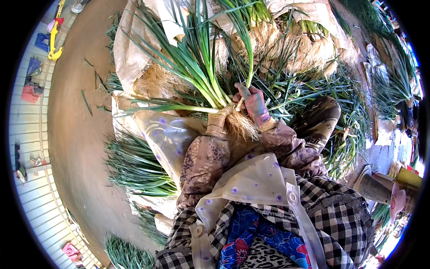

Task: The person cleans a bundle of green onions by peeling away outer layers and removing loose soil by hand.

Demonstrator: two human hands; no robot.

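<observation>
A bunch of green onions with long green leaves fans out in front of me, its pale roots hanging toward my apron. My left hand is at the base of the bunch and holds it; roots and stalks hide most of its fingers. Beside it, my right hand, in a pinkish patterned glove, is closed round a single green onion stalk. That stalk stands upright, just right of the bunch. One more stalk sticks out sideways to the left from the bunch.
Bundles of green onions with shaggy roots lie ahead under pale sacking. Loose green leaves cover the ground on the right. More green onions lie at left beside the brown floor. A clear dotted apron covers my lap.
</observation>
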